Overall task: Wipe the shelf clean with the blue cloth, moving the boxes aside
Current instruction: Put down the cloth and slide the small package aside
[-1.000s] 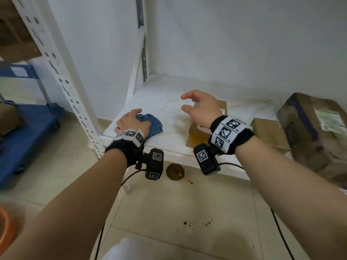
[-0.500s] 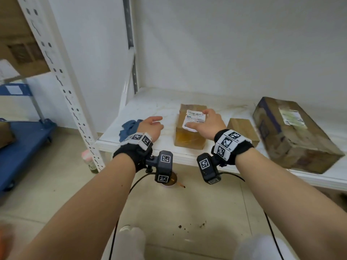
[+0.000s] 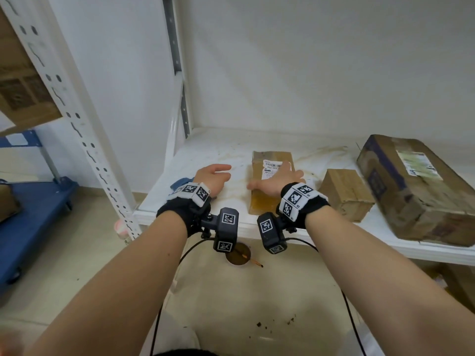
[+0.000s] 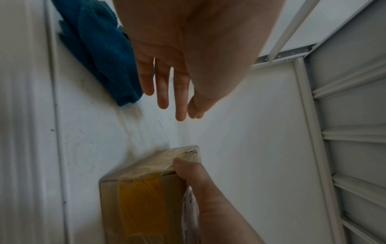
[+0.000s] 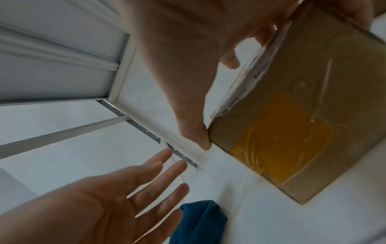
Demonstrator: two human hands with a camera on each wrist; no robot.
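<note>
The white shelf (image 3: 218, 150) carries brown stains. A flat brown box (image 3: 272, 160) with a white label and yellow tape lies left of centre. My right hand (image 3: 277, 179) lies over its near half and grips it, thumb against the left edge near a corner (image 5: 200, 137). The blue cloth (image 3: 177, 183) lies bunched at the shelf's front left corner, mostly hidden behind my left wrist. My left hand (image 3: 213, 176) hovers open just right of the cloth (image 4: 100, 49), fingers (image 4: 163, 92) straight, holding nothing. A small box (image 3: 344, 194) and a large box (image 3: 416, 186) stand further right.
A white perforated upright (image 3: 77, 124) stands at the shelf's front left. A cup of brown liquid (image 3: 237, 255) sits on the floor under the shelf edge. A blue trolley (image 3: 30, 222) is at the far left. The wall closes off the back.
My left hand has let go of the blue cloth and moved right of it. My right hand has come down from hovering onto the flat box. My view has tilted upward.
</note>
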